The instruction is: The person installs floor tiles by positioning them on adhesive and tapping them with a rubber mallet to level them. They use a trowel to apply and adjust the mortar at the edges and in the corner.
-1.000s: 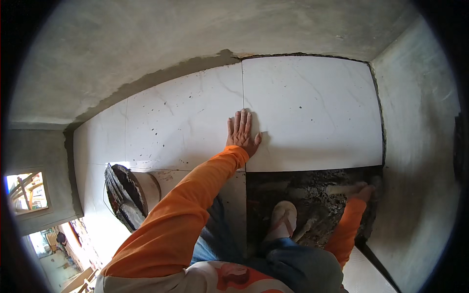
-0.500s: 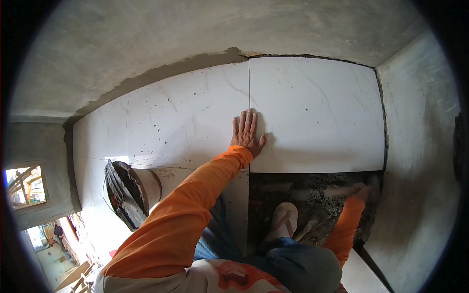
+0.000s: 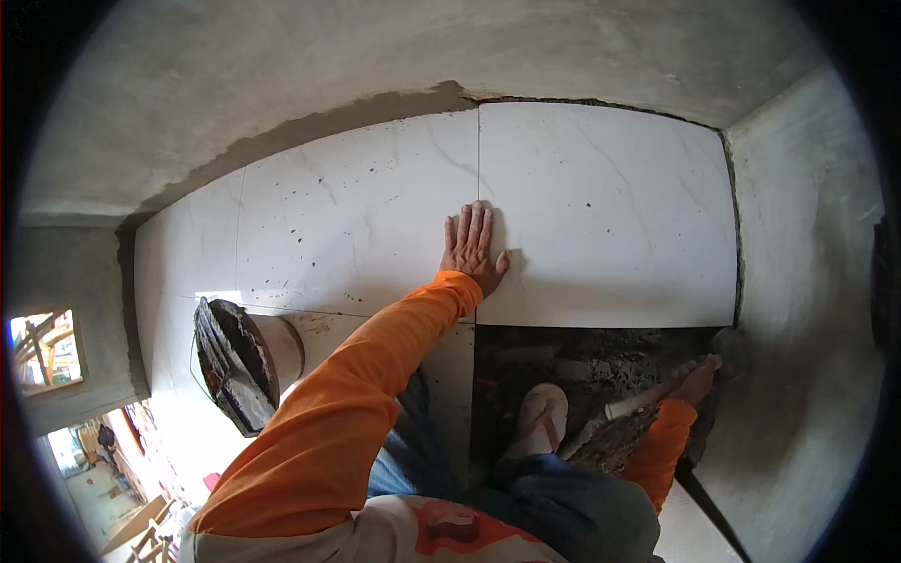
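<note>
My left hand (image 3: pixel 474 253) lies flat with fingers spread on a large white marbled floor tile, across the seam where it meets the right-hand tile (image 3: pixel 610 216). In my right hand (image 3: pixel 696 379) is a mallet (image 3: pixel 636 404), gripped by its pale handle near the head. The handle's free end points left, over the dark gap. Its greyish head is blurred, close to the right-hand tile's near right corner and the wall. Small dark crumbs are scattered on the tiles.
A dirty bucket (image 3: pixel 278 352) lies tipped on the tiles at left, its mouth facing left. My sandalled foot (image 3: pixel 542 413) stands in the untiled dark bed (image 3: pixel 511 371). Plastered walls (image 3: pixel 798 281) rise at right and beyond. A window opening (image 3: pixel 47 352) is at far left.
My right hand has shifted slightly right and down, and the mallet's handle, blurred before, now shows clearly. My left hand stays pressed on the tiles. The view has shifted a little.
</note>
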Demonstrator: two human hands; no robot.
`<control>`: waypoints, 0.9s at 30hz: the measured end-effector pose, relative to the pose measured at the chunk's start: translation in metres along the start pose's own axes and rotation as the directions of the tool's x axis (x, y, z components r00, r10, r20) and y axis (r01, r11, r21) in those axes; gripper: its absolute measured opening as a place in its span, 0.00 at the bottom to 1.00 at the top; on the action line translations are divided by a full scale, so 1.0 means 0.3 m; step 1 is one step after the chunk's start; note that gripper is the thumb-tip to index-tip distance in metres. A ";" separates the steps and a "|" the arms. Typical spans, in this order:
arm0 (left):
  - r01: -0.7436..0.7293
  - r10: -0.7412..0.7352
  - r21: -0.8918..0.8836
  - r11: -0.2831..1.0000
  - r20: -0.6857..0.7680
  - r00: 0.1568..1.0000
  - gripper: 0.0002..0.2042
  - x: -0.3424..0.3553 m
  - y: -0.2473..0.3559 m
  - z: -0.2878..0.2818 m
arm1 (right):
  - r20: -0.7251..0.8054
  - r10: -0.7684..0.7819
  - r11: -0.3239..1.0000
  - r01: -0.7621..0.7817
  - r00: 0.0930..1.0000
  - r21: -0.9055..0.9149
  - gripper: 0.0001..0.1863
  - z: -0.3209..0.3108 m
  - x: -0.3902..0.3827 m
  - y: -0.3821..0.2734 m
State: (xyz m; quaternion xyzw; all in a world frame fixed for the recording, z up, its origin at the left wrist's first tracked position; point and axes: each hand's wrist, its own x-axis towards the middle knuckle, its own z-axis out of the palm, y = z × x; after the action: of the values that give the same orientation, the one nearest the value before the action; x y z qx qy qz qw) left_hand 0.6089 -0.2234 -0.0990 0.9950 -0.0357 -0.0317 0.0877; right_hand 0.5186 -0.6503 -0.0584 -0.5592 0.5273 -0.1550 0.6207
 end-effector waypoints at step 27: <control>0.010 0.001 0.106 0.994 -0.101 0.995 0.37 0.616 0.072 0.057 | 0.468 -0.327 0.943 0.313 0.821 0.110 0.21 0.596 -0.111 -0.331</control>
State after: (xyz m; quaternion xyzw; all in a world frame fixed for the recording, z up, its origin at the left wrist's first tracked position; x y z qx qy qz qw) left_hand 0.7902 -0.2616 -0.1224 0.9987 -0.0304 0.0203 0.0364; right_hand 0.6929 -0.5619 0.0102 -0.6515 0.2533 -0.1206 0.7049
